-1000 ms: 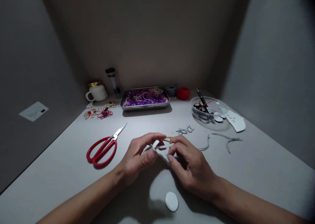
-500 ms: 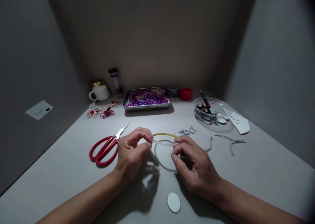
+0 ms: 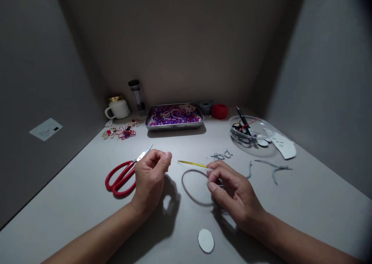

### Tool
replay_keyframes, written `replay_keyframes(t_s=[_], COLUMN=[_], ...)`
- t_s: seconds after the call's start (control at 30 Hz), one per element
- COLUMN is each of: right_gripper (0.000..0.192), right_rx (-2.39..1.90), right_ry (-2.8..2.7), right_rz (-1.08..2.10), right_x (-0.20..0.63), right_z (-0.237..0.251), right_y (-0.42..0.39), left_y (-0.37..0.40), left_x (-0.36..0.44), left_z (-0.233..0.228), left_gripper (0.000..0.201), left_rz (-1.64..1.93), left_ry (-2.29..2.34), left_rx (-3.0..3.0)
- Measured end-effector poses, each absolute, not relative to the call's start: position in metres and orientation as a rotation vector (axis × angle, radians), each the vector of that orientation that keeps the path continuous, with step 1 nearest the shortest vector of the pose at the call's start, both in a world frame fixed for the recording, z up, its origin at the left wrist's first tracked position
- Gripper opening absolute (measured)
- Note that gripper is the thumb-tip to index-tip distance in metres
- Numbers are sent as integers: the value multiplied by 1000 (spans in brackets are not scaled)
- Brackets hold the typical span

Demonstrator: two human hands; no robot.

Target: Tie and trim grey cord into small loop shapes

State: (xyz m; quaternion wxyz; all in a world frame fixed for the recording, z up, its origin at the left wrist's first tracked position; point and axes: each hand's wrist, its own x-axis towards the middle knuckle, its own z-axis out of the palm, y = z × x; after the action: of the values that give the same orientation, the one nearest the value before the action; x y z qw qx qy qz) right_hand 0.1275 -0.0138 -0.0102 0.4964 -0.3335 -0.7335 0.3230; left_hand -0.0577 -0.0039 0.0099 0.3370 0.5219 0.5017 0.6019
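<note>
My right hand (image 3: 232, 192) holds a thin hoop (image 3: 192, 163) above the table, pinched at its right side between thumb and fingers. The hoop shows a yellow far side and a whitish near edge, and is seen almost edge-on. Its round shadow falls on the table below. My left hand (image 3: 152, 175) is apart from the hoop, thumb pressed to the curled fingers. Whether anything thin is pinched there, I cannot make out. Red-handled scissors (image 3: 123, 177) lie just left of that hand, blades pointing away. A white oval piece (image 3: 206, 240) lies near the front.
A metal tray (image 3: 176, 127) of beads stands at the back, with grey cord (image 3: 205, 107) and red cord (image 3: 220, 111) rolls beside it. Right are a clear dish (image 3: 266, 125) and grey cord scraps (image 3: 273, 165). Left are a mug (image 3: 118, 109) and knotted flowers (image 3: 126, 132).
My left hand has let go of the hoop and drawn back left, its fingers closing. My right hand has shifted slightly right with the hoop, which now appears flatter.
</note>
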Motion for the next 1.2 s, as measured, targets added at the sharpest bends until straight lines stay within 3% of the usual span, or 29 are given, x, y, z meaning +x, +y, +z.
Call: replay_keyframes(t_s=[0.13, 0.5, 1.2], right_gripper=[13, 15, 12], right_rx=[-800, -912, -909], right_ry=[-1761, -1673, -1770], right_rz=[808, 686, 519], right_x=[127, 128, 127], right_z=[-10, -14, -17], right_y=[-13, -10, -12], left_y=[-5, -3, -11], left_x=[-54, -55, -50], left_z=[12, 18, 8], left_gripper=[5, 12, 10], left_rz=[1537, 1086, 935], left_ry=[1055, 590, 452], left_rx=[1144, 364, 382])
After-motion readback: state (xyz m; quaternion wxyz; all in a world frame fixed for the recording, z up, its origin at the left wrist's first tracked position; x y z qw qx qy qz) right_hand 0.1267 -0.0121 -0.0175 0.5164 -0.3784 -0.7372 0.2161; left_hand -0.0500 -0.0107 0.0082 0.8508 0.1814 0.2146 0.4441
